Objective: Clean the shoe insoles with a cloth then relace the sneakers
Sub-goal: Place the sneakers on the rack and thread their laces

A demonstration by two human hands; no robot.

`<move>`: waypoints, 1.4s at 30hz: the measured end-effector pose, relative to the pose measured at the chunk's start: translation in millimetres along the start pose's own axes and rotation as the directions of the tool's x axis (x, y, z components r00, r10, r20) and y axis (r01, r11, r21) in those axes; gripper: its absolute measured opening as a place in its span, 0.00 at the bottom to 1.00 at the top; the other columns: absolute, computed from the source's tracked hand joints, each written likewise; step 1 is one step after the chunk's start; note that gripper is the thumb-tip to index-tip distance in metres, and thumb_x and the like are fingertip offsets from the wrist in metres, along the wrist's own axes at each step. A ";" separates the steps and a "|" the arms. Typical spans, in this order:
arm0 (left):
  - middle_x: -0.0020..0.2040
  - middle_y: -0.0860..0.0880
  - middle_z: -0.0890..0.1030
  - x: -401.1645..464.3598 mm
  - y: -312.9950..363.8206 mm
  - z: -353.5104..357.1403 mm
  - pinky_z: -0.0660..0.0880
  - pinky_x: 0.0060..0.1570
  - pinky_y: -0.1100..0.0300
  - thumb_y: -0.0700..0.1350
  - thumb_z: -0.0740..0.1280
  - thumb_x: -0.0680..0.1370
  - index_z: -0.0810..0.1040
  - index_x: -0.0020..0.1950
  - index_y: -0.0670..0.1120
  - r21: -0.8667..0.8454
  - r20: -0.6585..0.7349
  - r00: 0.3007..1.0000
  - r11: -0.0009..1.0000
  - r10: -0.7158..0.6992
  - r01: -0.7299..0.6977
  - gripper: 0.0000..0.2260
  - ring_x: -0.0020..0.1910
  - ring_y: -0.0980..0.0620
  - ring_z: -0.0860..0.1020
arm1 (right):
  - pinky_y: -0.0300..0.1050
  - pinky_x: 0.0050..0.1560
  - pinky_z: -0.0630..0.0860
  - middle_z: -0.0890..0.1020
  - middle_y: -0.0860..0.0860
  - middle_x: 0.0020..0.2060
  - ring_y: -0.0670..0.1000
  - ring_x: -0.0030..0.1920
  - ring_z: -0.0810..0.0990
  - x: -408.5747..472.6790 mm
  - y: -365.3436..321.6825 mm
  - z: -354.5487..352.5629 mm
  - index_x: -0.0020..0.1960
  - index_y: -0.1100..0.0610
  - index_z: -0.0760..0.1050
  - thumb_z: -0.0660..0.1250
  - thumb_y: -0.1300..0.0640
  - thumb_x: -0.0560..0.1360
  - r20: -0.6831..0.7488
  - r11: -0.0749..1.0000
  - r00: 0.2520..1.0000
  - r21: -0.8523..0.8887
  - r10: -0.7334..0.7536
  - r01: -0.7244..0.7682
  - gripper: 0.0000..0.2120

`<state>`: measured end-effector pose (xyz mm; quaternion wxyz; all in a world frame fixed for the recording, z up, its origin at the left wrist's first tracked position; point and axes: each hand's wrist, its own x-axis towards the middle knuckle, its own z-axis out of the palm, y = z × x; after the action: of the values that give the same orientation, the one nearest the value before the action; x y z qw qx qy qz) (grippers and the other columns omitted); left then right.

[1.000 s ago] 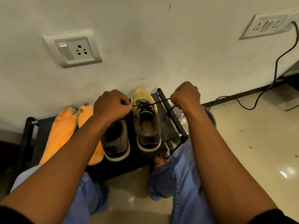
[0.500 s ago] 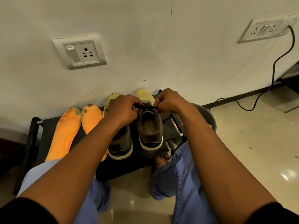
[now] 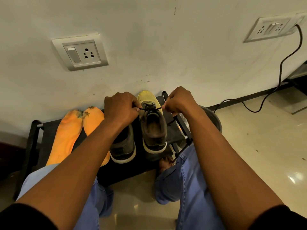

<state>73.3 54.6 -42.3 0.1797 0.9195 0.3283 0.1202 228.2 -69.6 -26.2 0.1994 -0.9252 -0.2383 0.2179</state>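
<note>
Both hands (image 3: 120, 107) (image 3: 180, 100) have drawn apart; the lace (image 3: 150, 109) stretches taut.

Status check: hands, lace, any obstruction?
Left hand and right hand each pinch the black lace. Lace taut across right sneaker. Nothing in the way.

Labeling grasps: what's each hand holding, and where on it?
Both hold the black shoelace of the right-hand sneaker: left hand pinches one end, right hand the other, stretched across its top eyelets.

Glossy cream floor tiles (image 3: 259, 146) throw back light; the yellow-toed sneaker (image 3: 152, 123) looks like matt knit cloth, and the orange foam insoles (image 3: 66, 136) are dull and stained.
</note>
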 end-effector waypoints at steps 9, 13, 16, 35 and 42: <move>0.48 0.52 0.86 -3.8 2.9 5.1 0.75 0.55 0.52 0.47 0.75 0.73 0.87 0.47 0.55 0.046 0.049 0.997 0.997 -0.058 0.056 0.04 0.51 0.47 0.82 | 0.41 0.33 0.74 0.84 0.52 0.34 0.53 0.40 0.84 -1.3 6.7 -5.9 0.39 0.59 0.82 0.78 0.58 0.68 -0.021 0.990 0.991 -0.033 0.133 -0.134 0.06; 0.46 0.52 0.86 -2.4 -2.6 -3.4 0.77 0.51 0.56 0.46 0.75 0.74 0.87 0.46 0.53 -0.096 0.116 0.991 0.992 -0.066 0.077 0.03 0.48 0.49 0.83 | 0.43 0.37 0.75 0.83 0.56 0.39 0.54 0.36 0.82 -1.0 5.5 -8.8 0.45 0.62 0.79 0.75 0.54 0.72 0.069 0.993 0.991 -0.001 0.117 -0.117 0.12; 0.42 0.51 0.86 1.6 -7.1 -11.2 0.76 0.44 0.58 0.50 0.74 0.76 0.87 0.41 0.50 -0.254 0.163 0.983 0.959 -0.086 0.126 0.06 0.44 0.51 0.82 | 0.46 0.40 0.72 0.78 0.55 0.38 0.52 0.35 0.74 -7.0 0.0 -13.8 0.42 0.59 0.77 0.72 0.53 0.75 0.160 0.986 0.983 0.129 0.086 -0.107 0.10; 0.44 0.50 0.87 4.8 24.8 24.8 0.82 0.55 0.53 0.43 0.76 0.75 0.88 0.49 0.45 -0.847 0.085 0.920 0.458 -0.382 0.269 0.05 0.47 0.52 0.85 | 0.41 0.36 0.82 0.87 0.58 0.44 0.52 0.40 0.87 -22.5 -20.7 -1.7 0.51 0.61 0.83 0.74 0.60 0.75 0.158 0.689 0.986 0.720 -0.052 -0.079 0.06; 0.41 0.53 0.86 3.6 22.8 36.1 0.83 0.54 0.54 0.40 0.78 0.73 0.86 0.53 0.46 -0.813 0.050 0.936 0.530 -0.349 0.241 0.10 0.43 0.57 0.86 | 0.43 0.37 0.82 0.87 0.58 0.42 0.54 0.41 0.88 -14.6 -17.7 5.6 0.52 0.60 0.84 0.76 0.66 0.73 0.107 0.743 0.993 0.668 -0.044 -0.039 0.09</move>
<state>101.1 31.5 -65.3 0.5754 0.6581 0.3978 0.2785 207.6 -61.5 -17.9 0.5037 -0.7778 -0.1569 0.3417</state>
